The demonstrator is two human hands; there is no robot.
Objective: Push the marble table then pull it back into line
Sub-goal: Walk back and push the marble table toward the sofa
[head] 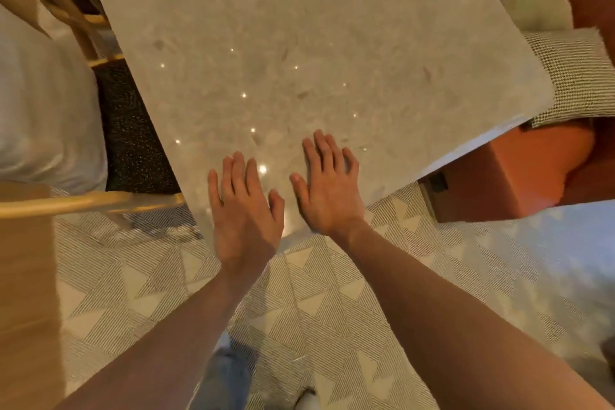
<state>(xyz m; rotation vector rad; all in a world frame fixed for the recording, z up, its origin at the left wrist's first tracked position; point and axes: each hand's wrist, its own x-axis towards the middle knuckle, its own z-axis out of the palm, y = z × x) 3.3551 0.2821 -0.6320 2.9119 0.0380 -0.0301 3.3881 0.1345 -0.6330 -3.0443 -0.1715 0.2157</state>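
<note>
The marble table [299, 43] has a pale beige, speckled square top, turned at an angle so one corner points at me. My left hand [244, 206] lies flat, palm down, on that near corner with fingers spread. My right hand [327, 188] rests flat beside it, a little farther onto the top, fingers also apart. Neither hand holds anything. The table's legs are hidden beneath the top.
A wooden chair [66, 200] with a dark seat stands close on the left. An orange upholstered seat [519, 173] with a woven cushion [575, 76] sits on the right, touching the table's edge. Patterned tile floor [332, 309] lies below me.
</note>
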